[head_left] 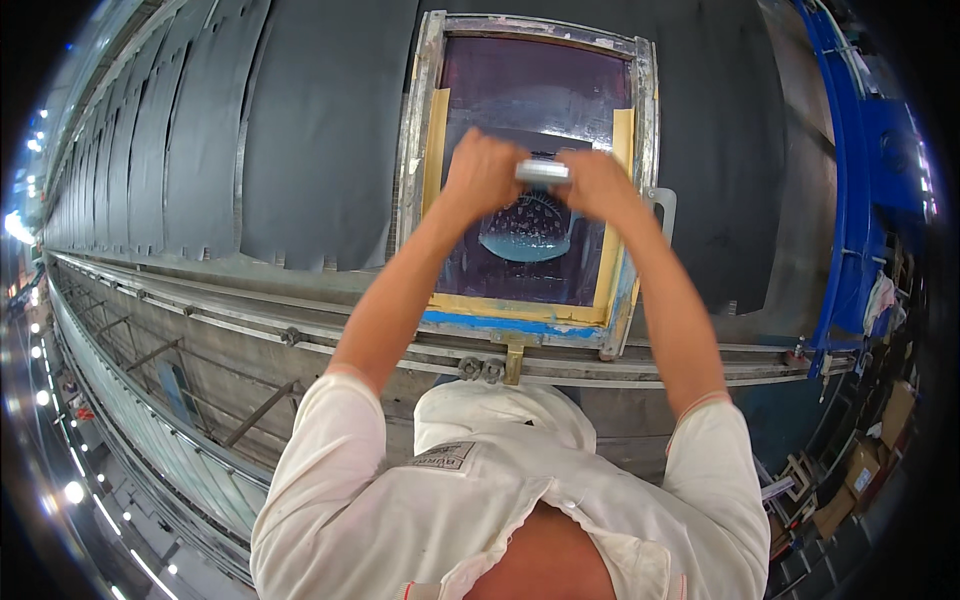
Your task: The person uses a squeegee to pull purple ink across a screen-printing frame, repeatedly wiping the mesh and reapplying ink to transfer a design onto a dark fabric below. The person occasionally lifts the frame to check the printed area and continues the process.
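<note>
My left hand (484,172) and my right hand (597,184) both grip a squeegee (543,172), one at each end of its pale bar; motion blurs them slightly. The squeegee lies crosswise over a screen-printing frame (408,160) with worn metal sides. Dark purple mesh (490,85) fills the frame, wet and shiny in places. Nearer me than the squeegee, a rounded pale-blue patterned design (525,238) shows on the mesh. Yellow tape (440,130) lines the inner edges, and blue tape (500,322) runs along the near side. My hands hide much of the squeegee.
Dark fabric panels (315,130) lie in a long row to the left, with another dark panel (715,150) right of the frame. A metal rail (330,345) runs along the near table edge. Blue machinery (850,180) stands at right, cardboard boxes (860,468) below it.
</note>
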`<state>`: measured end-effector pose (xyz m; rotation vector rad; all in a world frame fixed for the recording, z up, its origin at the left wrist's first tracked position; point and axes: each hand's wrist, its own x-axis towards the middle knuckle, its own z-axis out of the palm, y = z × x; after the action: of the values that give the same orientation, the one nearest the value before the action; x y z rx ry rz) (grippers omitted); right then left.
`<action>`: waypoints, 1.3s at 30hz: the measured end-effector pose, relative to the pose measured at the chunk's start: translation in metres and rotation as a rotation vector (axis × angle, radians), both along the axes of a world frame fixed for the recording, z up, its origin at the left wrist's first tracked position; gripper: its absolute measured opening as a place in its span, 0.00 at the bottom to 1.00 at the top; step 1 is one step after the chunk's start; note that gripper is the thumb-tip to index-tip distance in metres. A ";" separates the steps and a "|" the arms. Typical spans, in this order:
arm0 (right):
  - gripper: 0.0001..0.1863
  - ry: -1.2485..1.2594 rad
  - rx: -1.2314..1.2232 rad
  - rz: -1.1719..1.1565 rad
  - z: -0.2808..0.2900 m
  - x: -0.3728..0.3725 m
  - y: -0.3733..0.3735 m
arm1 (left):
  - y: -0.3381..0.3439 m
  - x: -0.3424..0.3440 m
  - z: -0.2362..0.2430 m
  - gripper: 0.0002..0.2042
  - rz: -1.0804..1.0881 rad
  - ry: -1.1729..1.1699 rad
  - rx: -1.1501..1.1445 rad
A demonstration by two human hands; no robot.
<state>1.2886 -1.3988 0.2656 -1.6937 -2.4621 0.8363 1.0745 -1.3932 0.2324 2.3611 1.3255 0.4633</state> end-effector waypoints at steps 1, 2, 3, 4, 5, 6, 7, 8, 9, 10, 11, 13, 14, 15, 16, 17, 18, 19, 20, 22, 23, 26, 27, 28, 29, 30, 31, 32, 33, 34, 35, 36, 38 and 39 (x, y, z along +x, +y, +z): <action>0.13 0.044 0.052 0.044 0.002 -0.005 -0.027 | -0.027 -0.007 0.005 0.09 -0.024 0.007 0.012; 0.14 0.068 0.139 0.084 -0.013 -0.003 -0.055 | -0.056 -0.011 0.002 0.09 -0.022 -0.013 0.067; 0.12 0.089 0.159 0.108 -0.006 -0.008 -0.077 | -0.078 -0.017 0.009 0.11 -0.044 0.034 -0.019; 0.12 0.099 0.086 0.115 -0.004 -0.010 -0.091 | -0.091 -0.018 0.013 0.10 -0.068 0.012 -0.076; 0.12 0.089 0.070 0.110 -0.004 -0.009 -0.088 | -0.086 -0.018 0.013 0.10 -0.077 0.016 -0.073; 0.11 0.080 0.052 0.106 -0.002 -0.008 -0.080 | -0.078 -0.018 0.012 0.10 -0.084 0.020 -0.070; 0.11 0.069 0.039 0.105 0.003 -0.008 -0.069 | -0.068 -0.018 0.014 0.10 -0.089 0.023 -0.062; 0.11 0.057 0.023 0.074 0.007 -0.008 -0.049 | -0.048 -0.016 0.011 0.08 -0.056 0.008 0.001; 0.11 0.033 0.045 0.045 0.008 -0.004 -0.028 | -0.025 -0.010 0.015 0.08 -0.046 0.025 0.024; 0.11 0.010 0.057 0.021 0.006 -0.003 -0.005 | -0.002 -0.007 0.016 0.08 -0.031 0.042 0.037; 0.11 -0.004 0.029 0.006 0.012 -0.003 0.016 | 0.020 -0.005 0.014 0.07 -0.012 0.061 0.054; 0.14 0.036 0.027 0.001 -0.001 0.002 0.038 | 0.043 -0.001 0.010 0.08 -0.009 0.076 0.022; 0.13 0.020 -0.017 -0.014 0.005 -0.002 0.044 | 0.050 -0.001 0.010 0.08 -0.014 0.073 -0.018; 0.13 0.005 -0.059 -0.030 0.009 -0.004 0.046 | 0.051 -0.001 0.011 0.09 -0.019 0.070 -0.057; 0.12 0.002 -0.057 -0.035 0.012 -0.006 0.043 | 0.047 -0.002 0.009 0.09 -0.027 0.035 -0.028; 0.13 0.009 -0.047 -0.022 0.011 -0.005 0.038 | 0.041 -0.002 0.007 0.09 -0.019 0.024 -0.015; 0.13 0.016 -0.037 -0.008 0.007 -0.004 0.032 | 0.034 -0.003 0.005 0.08 -0.012 0.014 -0.001; 0.13 0.021 -0.026 0.001 0.004 -0.003 0.023 | 0.025 -0.002 0.002 0.08 -0.009 0.001 0.013; 0.14 0.010 -0.022 0.008 0.001 -0.003 0.006 | 0.008 -0.004 0.001 0.08 -0.026 0.020 0.021; 0.18 -0.017 -0.055 0.040 -0.002 -0.006 -0.043 | -0.044 -0.010 0.003 0.08 -0.054 0.028 0.013; 0.20 -0.030 -0.095 0.072 0.000 -0.009 -0.064 | -0.068 -0.016 0.006 0.08 -0.060 0.020 -0.007; 0.23 0.147 -0.256 -0.004 0.027 -0.008 -0.090 | -0.093 -0.021 0.017 0.09 -0.094 -0.006 -0.070; 0.25 0.283 -0.101 -0.190 0.017 0.004 -0.092 | -0.089 -0.022 0.018 0.09 -0.084 0.001 -0.049; 0.27 0.412 0.070 -0.380 0.010 0.025 -0.089 | -0.076 -0.020 0.019 0.09 -0.083 -0.002 -0.018; 0.24 0.301 0.324 -0.496 0.022 0.037 -0.076 | -0.063 -0.022 0.020 0.09 -0.066 0.007 0.010; 0.21 0.059 0.629 -0.634 -0.002 0.068 -0.070 | -0.044 -0.018 0.021 0.09 -0.062 0.002 0.035; 0.19 0.042 0.578 -0.804 -0.019 0.088 -0.067 | -0.024 -0.014 0.019 0.09 -0.048 0.000 0.054; 0.18 0.036 0.525 -0.970 -0.026 0.098 -0.060 | -0.005 -0.010 0.019 0.10 -0.029 0.005 0.077; 0.17 0.125 0.449 -0.983 -0.032 0.109 -0.051 | 0.010 -0.005 0.020 0.10 -0.020 -0.027 0.071; 0.17 0.211 0.342 -0.999 -0.037 0.106 -0.054 | 0.014 -0.006 0.020 0.10 -0.013 -0.047 0.038; 0.17 0.296 0.235 -1.009 -0.042 0.103 -0.056 | 0.013 -0.008 0.019 0.10 -0.002 -0.067 0.006; 0.16 0.297 0.278 -0.995 -0.045 0.102 -0.052 | 0.007 -0.010 0.018 0.09 -0.029 -0.088 0.066; 0.17 0.307 0.239 -0.982 -0.043 0.113 -0.053 | -0.047 -0.008 0.007 0.16 0.029 -0.137 0.162; 0.17 0.321 0.231 -0.970 -0.037 0.117 -0.050 | -0.079 -0.008 0.000 0.23 0.022 -0.120 0.203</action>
<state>1.4061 -1.4491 0.2283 -2.0904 -1.2097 0.5786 1.0660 -1.4723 0.2324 2.4373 1.3049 0.7664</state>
